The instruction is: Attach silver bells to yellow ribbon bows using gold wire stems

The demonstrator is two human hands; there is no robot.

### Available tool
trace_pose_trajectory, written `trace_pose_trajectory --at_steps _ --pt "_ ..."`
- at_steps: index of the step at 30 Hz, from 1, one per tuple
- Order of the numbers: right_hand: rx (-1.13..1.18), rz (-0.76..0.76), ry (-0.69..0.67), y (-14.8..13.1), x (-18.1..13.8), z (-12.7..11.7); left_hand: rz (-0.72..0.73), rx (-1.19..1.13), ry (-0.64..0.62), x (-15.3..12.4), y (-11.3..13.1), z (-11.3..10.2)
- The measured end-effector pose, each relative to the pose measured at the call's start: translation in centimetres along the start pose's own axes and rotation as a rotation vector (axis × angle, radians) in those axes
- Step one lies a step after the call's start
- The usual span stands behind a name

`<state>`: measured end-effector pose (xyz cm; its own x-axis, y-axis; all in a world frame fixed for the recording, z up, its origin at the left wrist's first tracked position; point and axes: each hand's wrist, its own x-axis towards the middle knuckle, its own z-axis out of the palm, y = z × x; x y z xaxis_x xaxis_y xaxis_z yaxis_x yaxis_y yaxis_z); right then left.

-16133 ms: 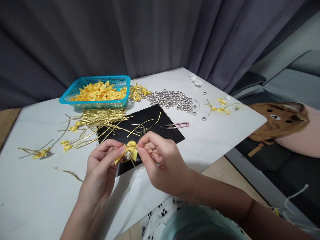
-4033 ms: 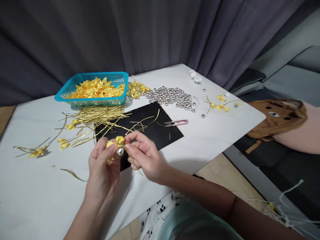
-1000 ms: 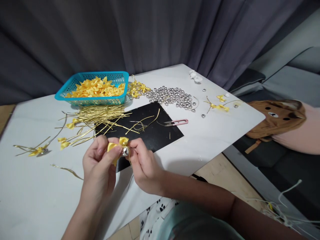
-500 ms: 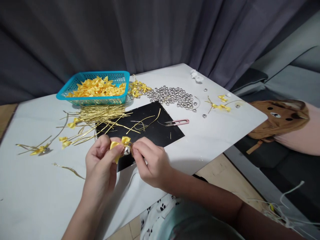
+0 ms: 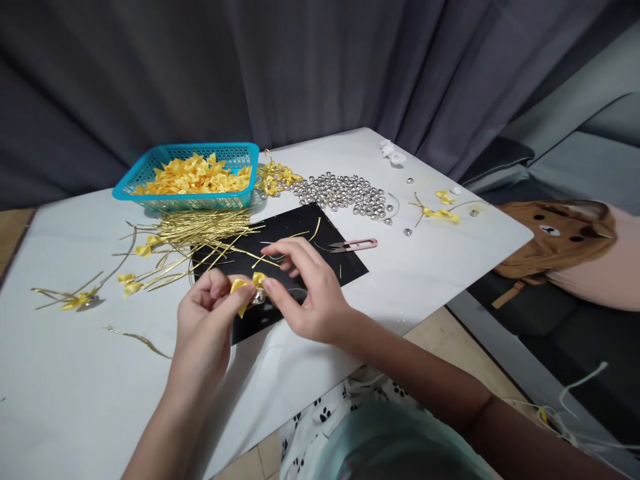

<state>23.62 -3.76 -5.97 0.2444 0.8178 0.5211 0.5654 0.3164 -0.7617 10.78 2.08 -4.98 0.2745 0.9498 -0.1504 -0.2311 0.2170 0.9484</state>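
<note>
Between its thumb and fingers, my left hand (image 5: 207, 317) pinches a yellow ribbon bow (image 5: 242, 291). A small silver bell (image 5: 258, 297) sits against the bow's right side. Close beside them is my right hand (image 5: 313, 293), its fingers spread above the black sheet (image 5: 295, 280) and its thumb tip at the bow's right edge. Whether that thumb presses on the bow or bell I cannot tell. A thin strand runs rightward from near the bell, behind the right hand. Pink-handled thread snips (image 5: 354, 245) lie across the sheet's right edge.
A blue basket (image 5: 187, 203) holds many yellow bows. In front of it lies a heap of gold twist ties (image 5: 200, 228). Silver bells (image 5: 350, 193) are piled at the table's back middle. Finished-looking bow pieces (image 5: 80, 300) lie left, with more yellow bows (image 5: 440, 213) at right.
My right hand has opened from its pinch beside the bell, its fingers lifting up and away. The left hand has shifted slightly right with the bow.
</note>
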Motion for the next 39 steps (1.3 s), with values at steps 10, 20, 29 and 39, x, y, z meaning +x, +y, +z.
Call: trace_pose_trajectory --at_steps 10,20,29,39 --pt "0.119 -0.238 -0.21 0.9 2.5 -0.8 -0.004 0.052 -0.021 0.2 -0.2 0.0" --pt "0.677 0.18 0.023 -1.3 3.9 -2.8 -0.006 0.095 0.013 0.6 -0.7 0.0" --pt "0.962 0.881 -0.087 -3.1 6.6 -8.5 0.054 0.137 0.011 1.0 -0.8 0.0" --pt "0.931 0.905 0.249 -5.6 7.7 -14.1 0.139 0.183 -0.001 1.4 -1.3 -0.7"
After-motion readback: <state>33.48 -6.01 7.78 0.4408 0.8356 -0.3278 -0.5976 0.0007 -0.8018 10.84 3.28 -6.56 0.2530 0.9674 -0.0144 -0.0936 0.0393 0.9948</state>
